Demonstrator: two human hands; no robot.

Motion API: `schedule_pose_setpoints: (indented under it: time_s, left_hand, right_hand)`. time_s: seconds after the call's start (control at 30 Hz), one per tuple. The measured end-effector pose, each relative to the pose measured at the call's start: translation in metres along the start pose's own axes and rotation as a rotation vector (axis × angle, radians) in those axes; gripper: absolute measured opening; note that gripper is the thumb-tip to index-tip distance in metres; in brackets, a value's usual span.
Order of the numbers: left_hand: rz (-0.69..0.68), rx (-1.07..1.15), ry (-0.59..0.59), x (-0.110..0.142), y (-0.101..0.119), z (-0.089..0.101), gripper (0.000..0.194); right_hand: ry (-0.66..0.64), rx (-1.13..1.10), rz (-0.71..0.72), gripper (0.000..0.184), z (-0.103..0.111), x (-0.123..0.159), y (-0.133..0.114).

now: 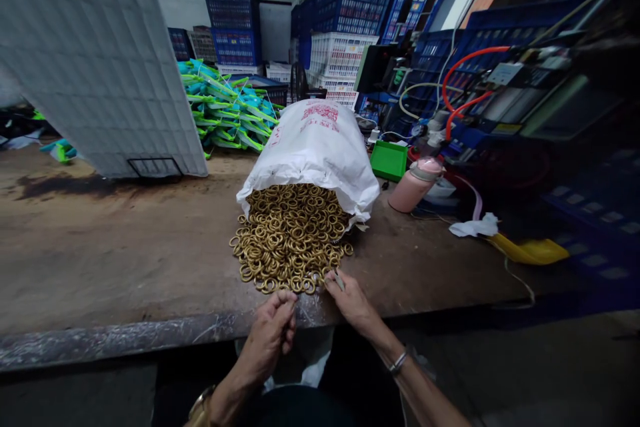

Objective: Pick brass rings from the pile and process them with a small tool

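Note:
A heap of brass-coloured metal rings [285, 247] spills from the mouth of a white woven sack [320, 147] lying on its side on the wooden table. At the heap's near edge, my right hand [353, 300] is closed, with a small greyish piece [339, 281] showing among its fingers; its kind is unclear. Its fingertips reach the outermost rings. My left hand [274, 328] is in front of the table's edge, thumb and forefinger pinched just short of the rings. Whatever sits in that pinch is too small to name.
A pink bottle [415, 183] and a green tray [389, 160] stand right of the sack, beside a machine with red hoses [465, 67]. A tall grey panel [110, 67] is at left, with green and blue pieces [230, 110] piled behind. Stacked crates [345, 7] fill the back.

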State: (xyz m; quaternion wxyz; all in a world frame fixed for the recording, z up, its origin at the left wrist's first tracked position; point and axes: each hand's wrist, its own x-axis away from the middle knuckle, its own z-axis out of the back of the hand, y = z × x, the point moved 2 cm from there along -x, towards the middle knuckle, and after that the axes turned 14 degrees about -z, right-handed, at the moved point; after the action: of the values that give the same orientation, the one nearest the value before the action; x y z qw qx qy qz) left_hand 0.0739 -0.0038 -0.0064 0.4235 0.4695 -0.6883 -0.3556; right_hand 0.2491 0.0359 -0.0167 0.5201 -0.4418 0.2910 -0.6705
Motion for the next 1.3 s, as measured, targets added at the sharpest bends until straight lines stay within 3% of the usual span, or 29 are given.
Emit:
schedule_pose_setpoints:
  time_s: [0.2,0.43,0.53,0.67,0.77,0.87,1.0,1.17,1.3]
  left_hand:
    - [-0.168,-0.168,0.015,-0.014,0.008,-0.017,0.035]
    - [-0.242,-0.175,0.023,-0.022,0.013,-0.02,0.023]
    - [-0.286,-0.208,0.059,-0.022,0.014,-0.018,0.023]
    - [-0.418,-0.379,0.115,-0.026,0.015,-0.017,0.02]
    - [-0.557,-0.542,0.097,-0.03,0.016,-0.017,0.018]
    - [-0.614,-0.602,0.077,-0.032,0.016,-0.017,0.015]
    - [-0.515,-0.471,0.075,-0.032,0.017,-0.017,0.016]
    - [-0.203,-0.193,0.016,-0.029,0.018,-0.018,0.027]
    - [-0.165,-0.055,0.001,-0.027,0.02,-0.017,0.027]
  right_hand:
    - [-0.378,-0.465,-0.217,0.029,-0.005,0.005,-0.014]
    - [-0.553,-0.538,-0.224,0.031,-0.012,0.007,-0.029]
    - [-0.533,-0.466,-0.209,0.029,-0.018,0.001,-0.027]
    - [-0.379,-0.303,-0.086,0.029,-0.023,-0.01,-0.026]
    - [-0.285,-0.197,0.018,0.03,-0.025,-0.016,-0.029]
    - [-0.223,-0.122,0.041,0.029,-0.025,-0.02,-0.031]
    - [-0.161,-0.064,0.077,0.027,-0.024,-0.02,-0.036]
    - [-0.146,-0.058,0.126,0.026,-0.023,-0.017,-0.041]
    - [-0.114,-0.036,0.133,0.026,-0.022,-0.015,-0.039]
